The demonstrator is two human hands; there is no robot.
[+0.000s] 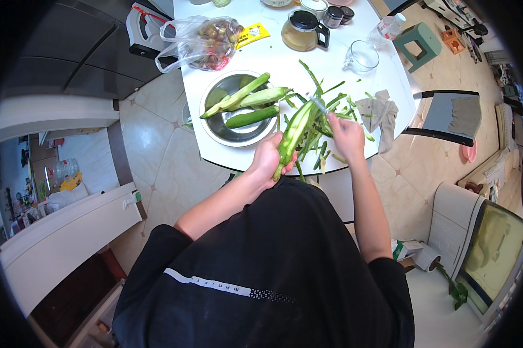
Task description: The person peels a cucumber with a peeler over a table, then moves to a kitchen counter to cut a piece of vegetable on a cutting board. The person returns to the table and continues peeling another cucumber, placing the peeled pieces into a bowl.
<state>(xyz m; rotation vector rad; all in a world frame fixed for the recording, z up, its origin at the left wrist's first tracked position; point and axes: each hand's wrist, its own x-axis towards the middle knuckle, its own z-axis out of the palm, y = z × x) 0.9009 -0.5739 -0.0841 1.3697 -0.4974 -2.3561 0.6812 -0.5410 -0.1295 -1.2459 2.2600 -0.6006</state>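
Observation:
My left hand grips the lower end of a long green gourd, its skin peeled off in pale strips. The gourd slants up and away over the table's near edge. A small blade tool, probably a peeler, is in my right hand, its blurred metal end at the gourd's upper part. Green peelings lie heaped below and to the right. Left of the gourd stands a steel bowl holding two pale peeled gourds and a darker green one.
Farther back on the white table are a plastic bag of reddish-brown fruit, a yellow packet, a glass teapot, and jars. A glass cup, plastic bottle and grey cloth sit rightward. Beyond stands a chair.

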